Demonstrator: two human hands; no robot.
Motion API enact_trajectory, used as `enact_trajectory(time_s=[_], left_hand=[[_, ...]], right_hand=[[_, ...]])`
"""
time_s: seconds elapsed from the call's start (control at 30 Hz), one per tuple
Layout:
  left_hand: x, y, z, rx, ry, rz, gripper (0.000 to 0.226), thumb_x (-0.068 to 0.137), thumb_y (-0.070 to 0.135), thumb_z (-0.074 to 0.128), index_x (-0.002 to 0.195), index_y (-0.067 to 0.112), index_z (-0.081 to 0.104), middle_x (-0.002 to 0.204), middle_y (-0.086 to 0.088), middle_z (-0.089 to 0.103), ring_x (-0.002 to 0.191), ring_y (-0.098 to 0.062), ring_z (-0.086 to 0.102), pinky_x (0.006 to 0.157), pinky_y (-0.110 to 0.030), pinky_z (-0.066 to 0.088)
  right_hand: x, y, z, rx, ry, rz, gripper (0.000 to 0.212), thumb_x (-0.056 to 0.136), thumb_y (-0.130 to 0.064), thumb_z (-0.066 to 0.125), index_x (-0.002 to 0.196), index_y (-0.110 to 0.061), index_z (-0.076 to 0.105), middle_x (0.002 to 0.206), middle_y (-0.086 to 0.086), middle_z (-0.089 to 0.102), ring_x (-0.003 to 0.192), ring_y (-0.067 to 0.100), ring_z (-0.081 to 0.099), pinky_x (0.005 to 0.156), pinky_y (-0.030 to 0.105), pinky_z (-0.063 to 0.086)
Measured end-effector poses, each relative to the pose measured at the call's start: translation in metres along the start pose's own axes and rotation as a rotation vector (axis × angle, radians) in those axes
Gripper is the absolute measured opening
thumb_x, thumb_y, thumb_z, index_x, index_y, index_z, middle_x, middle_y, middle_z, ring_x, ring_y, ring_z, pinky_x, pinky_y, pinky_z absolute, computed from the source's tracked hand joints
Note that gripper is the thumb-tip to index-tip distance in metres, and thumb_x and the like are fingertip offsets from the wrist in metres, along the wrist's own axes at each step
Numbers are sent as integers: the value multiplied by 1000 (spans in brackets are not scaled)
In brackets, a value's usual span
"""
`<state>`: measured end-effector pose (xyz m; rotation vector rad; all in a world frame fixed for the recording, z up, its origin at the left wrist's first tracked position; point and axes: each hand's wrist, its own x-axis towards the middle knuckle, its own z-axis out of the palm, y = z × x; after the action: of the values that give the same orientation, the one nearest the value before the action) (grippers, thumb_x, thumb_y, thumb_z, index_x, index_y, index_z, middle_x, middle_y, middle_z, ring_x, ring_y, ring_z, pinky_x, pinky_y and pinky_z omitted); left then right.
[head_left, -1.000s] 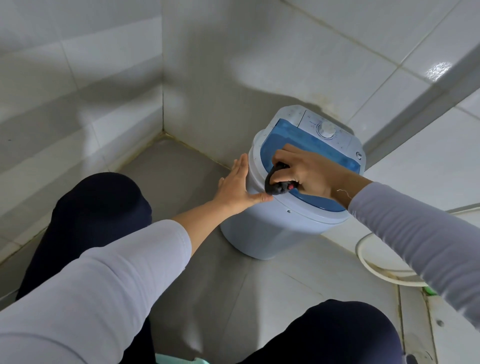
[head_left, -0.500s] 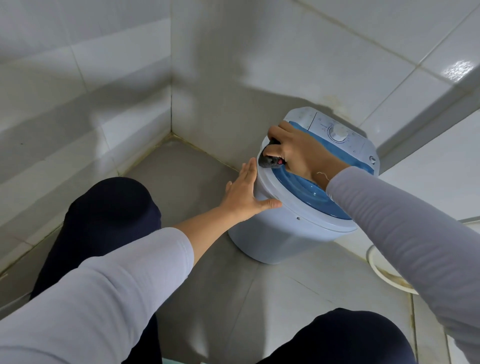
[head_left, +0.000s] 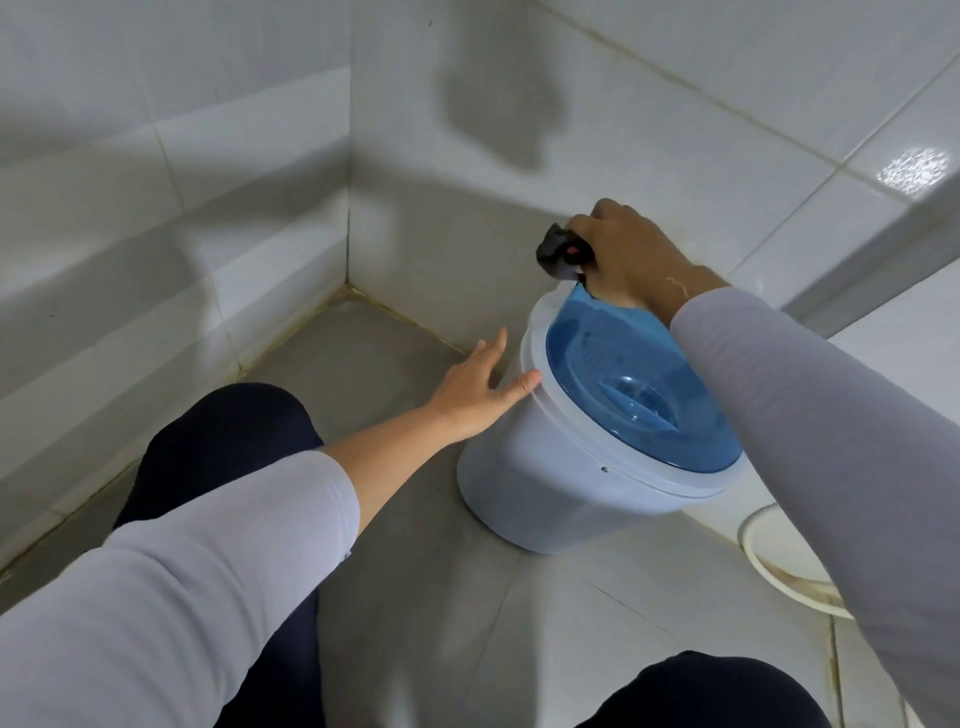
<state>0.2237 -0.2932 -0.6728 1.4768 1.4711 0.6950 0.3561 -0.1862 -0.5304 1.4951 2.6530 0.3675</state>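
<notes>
A small white washing machine (head_left: 550, 478) with a blue translucent lid (head_left: 639, 400) stands on the floor against the tiled wall. My left hand (head_left: 480, 392) presses flat against its left side, fingers straight, thumb on the rim. My right hand (head_left: 631, 254) grips a dark bunched cloth (head_left: 558, 254) with a bit of red in it, at the machine's far edge over the control panel, which my hand hides.
Tiled walls meet in a corner (head_left: 348, 283) to the left of the machine. A white round basin rim (head_left: 779, 574) lies on the floor at the right. My knees (head_left: 228, 441) in dark trousers are at the bottom of the view.
My right hand has carried the dark cloth from the lid's front edge back across the lid to the machine's far end. My left hand has stayed on the side.
</notes>
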Motion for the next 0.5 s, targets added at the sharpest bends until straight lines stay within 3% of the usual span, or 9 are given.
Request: enact_trajectory(time_s=[0.27,0.4,0.5], left_hand=[[25,21,-20,68,-81,21,93,82,61,56,152,27,5,162,-4,8,149,-21,8,121,-39,15],[28,25,-26,101,-136,13,97,81,57,60,153,22,6,161,-9,10,149,-21,5,118,-36,15],[27,33,-31,126,-179,45,79,87,48,58,151,22,20,156,-5,28,146,-21,22,107,-23,23]], right_hand=[[-12,-1,14,225,-136,-225,53,78,10,52,116,-26,59,116,5,55,102,31,56,85,44,49],[-26,4,31,257,-85,-262,48,75,13,55,107,-20,70,116,9,60,104,31,52,86,39,46],[-32,8,42,263,-51,-309,46,68,15,62,101,-16,73,117,12,63,105,38,55,88,46,49]])
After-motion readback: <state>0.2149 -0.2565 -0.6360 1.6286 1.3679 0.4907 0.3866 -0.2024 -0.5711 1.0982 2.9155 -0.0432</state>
